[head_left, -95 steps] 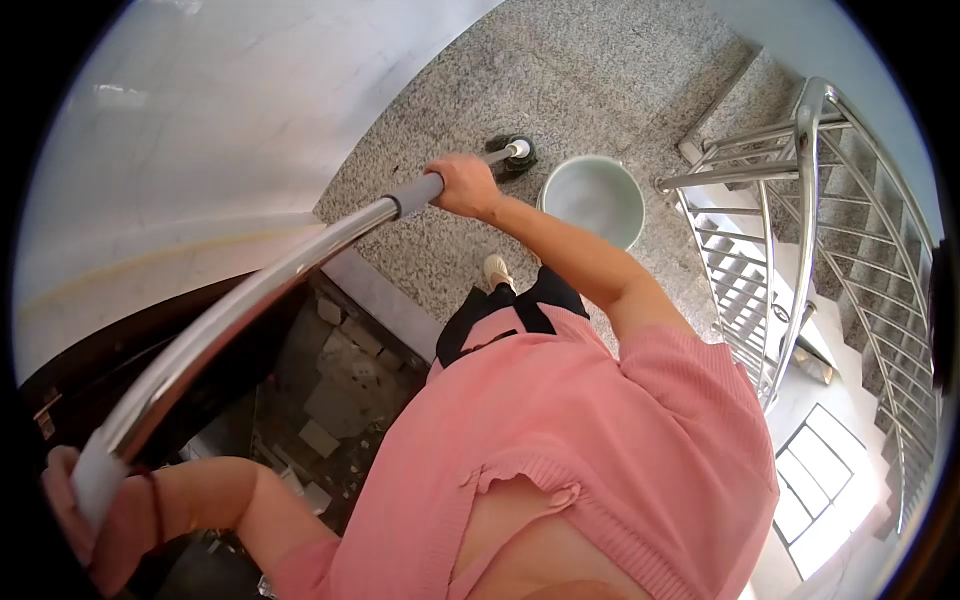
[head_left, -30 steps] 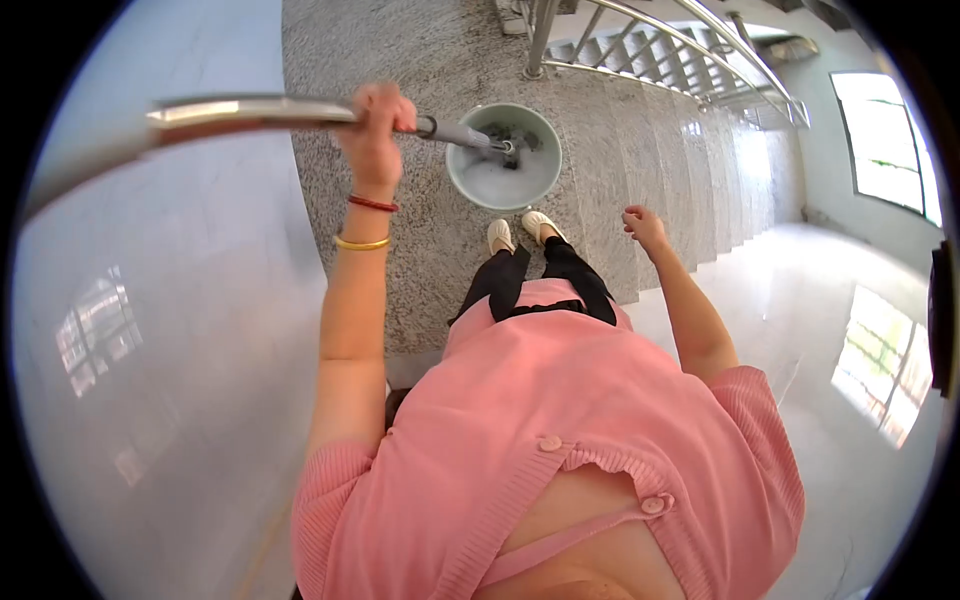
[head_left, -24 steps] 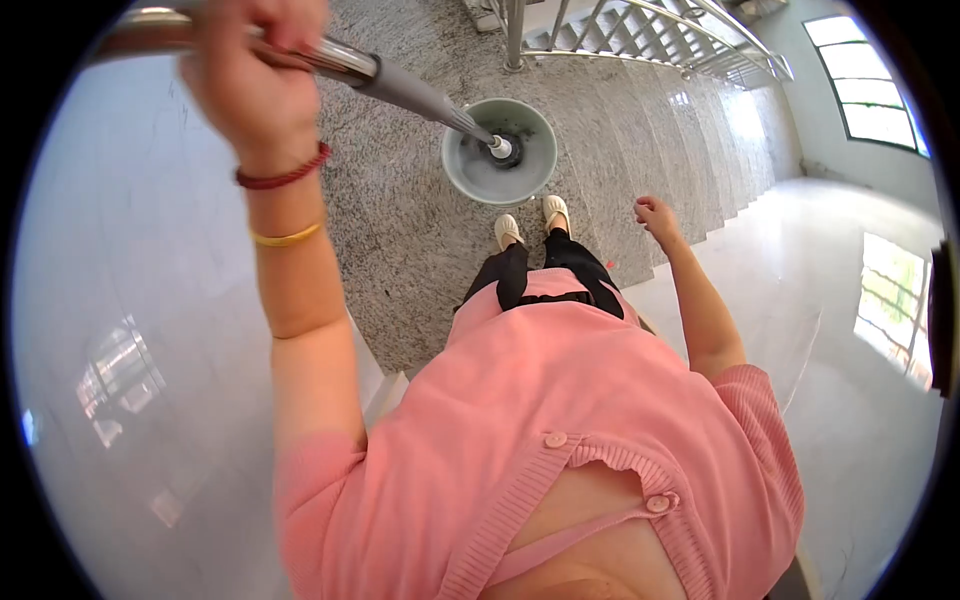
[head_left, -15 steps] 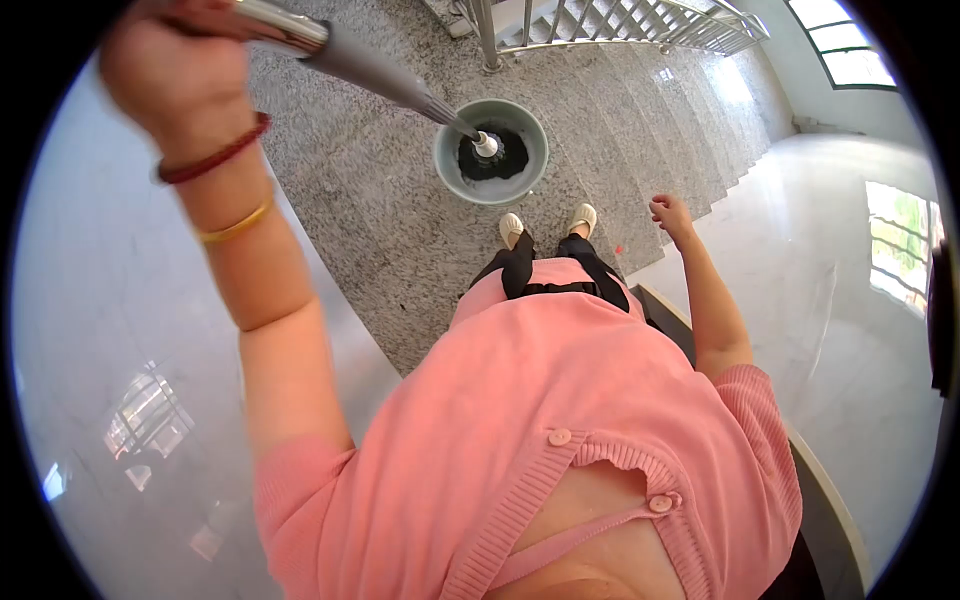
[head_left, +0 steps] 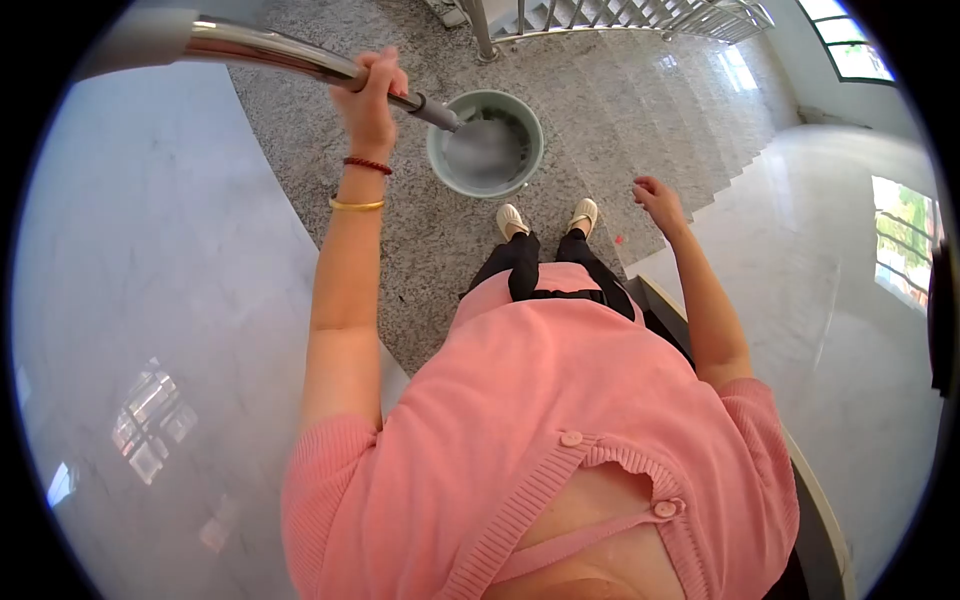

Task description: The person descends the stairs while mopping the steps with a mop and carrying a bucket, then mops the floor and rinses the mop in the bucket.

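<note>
My left hand (head_left: 370, 105) is wrapped round the metal handle of a mop (head_left: 280, 48), whose grey upper grip runs past the hand toward the upper left. The handle slopes down into a round pale green bucket (head_left: 538, 150) on the floor in front of my feet. Inside the bucket the mop head (head_left: 485, 155) is a grey blur, so its strands cannot be made out. My right hand (head_left: 660, 207) hangs free at my side above the steps, its fingers loosely bent and slightly apart with nothing in them.
Speckled stone floor (head_left: 420, 250) lies under the bucket and my feet. Stone steps (head_left: 690, 130) run to the right, beside a metal railing (head_left: 610, 20). Glossy white walls (head_left: 180, 300) stand on both sides.
My left hand has come down along the handle, closer to the bucket. The dark, distinct mop head has become a grey blur. My right hand has shifted slightly left.
</note>
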